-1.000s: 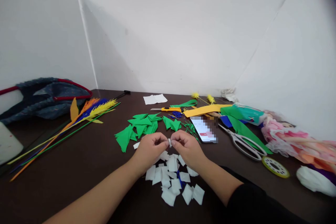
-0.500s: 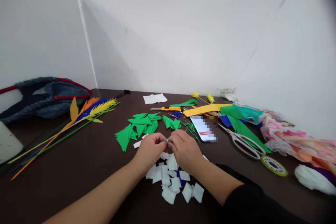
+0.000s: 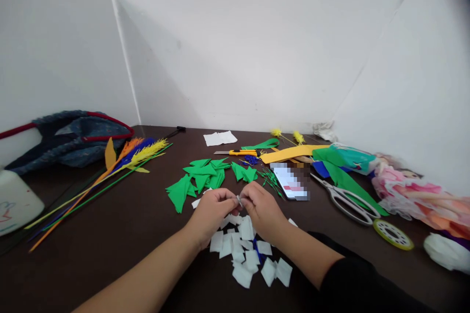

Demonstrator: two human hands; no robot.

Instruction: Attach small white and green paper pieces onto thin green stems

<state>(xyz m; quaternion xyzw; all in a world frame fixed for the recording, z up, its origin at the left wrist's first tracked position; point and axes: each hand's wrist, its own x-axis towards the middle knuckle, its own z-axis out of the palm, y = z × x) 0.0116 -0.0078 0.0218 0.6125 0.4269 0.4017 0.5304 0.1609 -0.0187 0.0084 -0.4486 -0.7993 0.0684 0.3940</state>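
Between the fingertips of both hands is a small white paper piece (image 3: 239, 200), mostly hidden by the fingers. My left hand (image 3: 215, 210) pinches it from the left, thumb and index finger pressed together. From the other side my right hand (image 3: 261, 208) grips it, fingers curled. Below the hands lie several loose white paper squares (image 3: 242, 274), with something blue (image 3: 259, 249) showing among them. Just beyond my left hand are cut green paper pieces (image 3: 201, 172). Thin green twisted strips (image 3: 270, 180) lie past my right hand.
A phone (image 3: 290, 183), scissors (image 3: 348, 203) and a tape roll (image 3: 392, 234) are on the right, near dolls (image 3: 407, 186). A utility knife (image 3: 238, 153) with its blade out lies at the back. Paper wheat stalks (image 3: 106, 181) and a denim item with red trim (image 3: 73, 137) are on the left.
The view has shifted slightly, so everything sits a little further right. Both hands stay together at the white paper piece, and slightly more of it shows between the fingertips.
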